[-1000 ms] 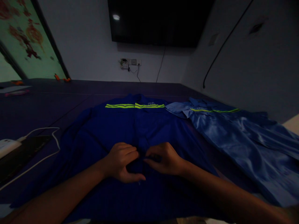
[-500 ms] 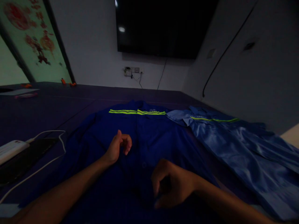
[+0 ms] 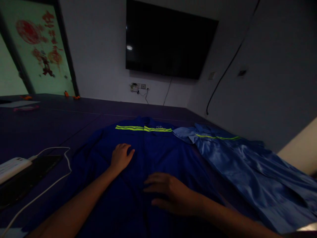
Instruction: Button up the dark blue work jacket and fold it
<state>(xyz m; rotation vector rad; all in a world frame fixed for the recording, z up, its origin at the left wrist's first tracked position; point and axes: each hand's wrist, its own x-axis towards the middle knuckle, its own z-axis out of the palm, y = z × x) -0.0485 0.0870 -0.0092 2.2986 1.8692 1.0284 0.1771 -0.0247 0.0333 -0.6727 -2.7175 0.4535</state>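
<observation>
Surface: dark purple table [image 3: 49,115], dim room.
Left hand [image 3: 120,157]: laid flat on dark blue jacket [image 3: 153,148], fingers together.
Right hand [image 3: 168,193]: laid flat lower centre, fingers spread.
Alongside: light blue jacket [image 3: 247,165] at right; white cable [image 3: 53,183] at left.

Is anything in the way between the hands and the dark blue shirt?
No, nothing visible. The left hand and the right hand both lie flat right on the dark blue shirt. The light blue shirt lies beside it, clear of both hands.
</observation>
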